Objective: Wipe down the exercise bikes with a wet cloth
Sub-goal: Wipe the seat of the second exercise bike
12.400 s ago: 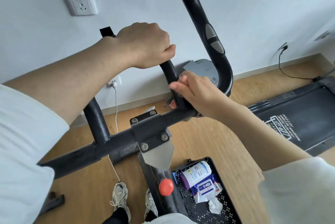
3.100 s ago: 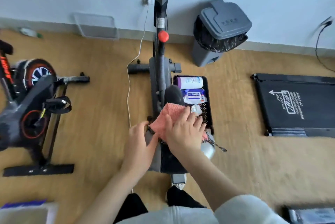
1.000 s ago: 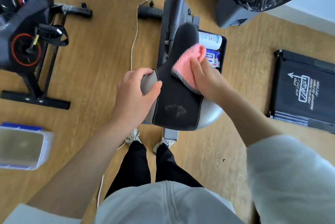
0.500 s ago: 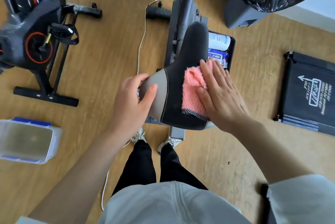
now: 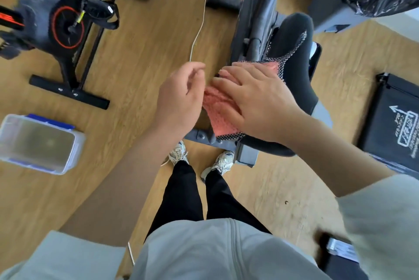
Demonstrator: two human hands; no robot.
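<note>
Cloth [image 5: 217,109] has shifted from the saddle's right half to its left flank since half a second ago. The left hand [image 5: 181,96] has let go of the saddle edge it was steadying.

Hands now:
- The right hand [image 5: 256,100] lies flat on the cloth, fingers straight and spread, pressing it onto the saddle [image 5: 297,80].
- The left hand is off the bike, fingers loosely curled, gripping nothing I can see. It sits just beside the cloth's left edge; contact can't be told.

Key relation: the saddle's long axis runs away from the person, with the nose toward the top of the view and the wide rear nearest the shoes [image 5: 222,162]. The cloth drapes over the left rear side, its mesh border trailing up toward the nose. The right hand is already on it, so it is the nearer one. My read is that the next stroke runs along that axis, forward to the nose or down the flank. The left hand would need to come back to brace.

Hidden or unclear:
- The saddle surface under the cloth and palm, so wiped versus unwiped can't be judged.
- The seat post and frame [image 5: 256,7] are partly covered, and the handlebars are out of view.
- The second bike [image 5: 63,21] is cut off at the left and top.
- The plastic tub [image 5: 38,143] on the floor has unclear contents.
- Motion blur softens everything.
</note>
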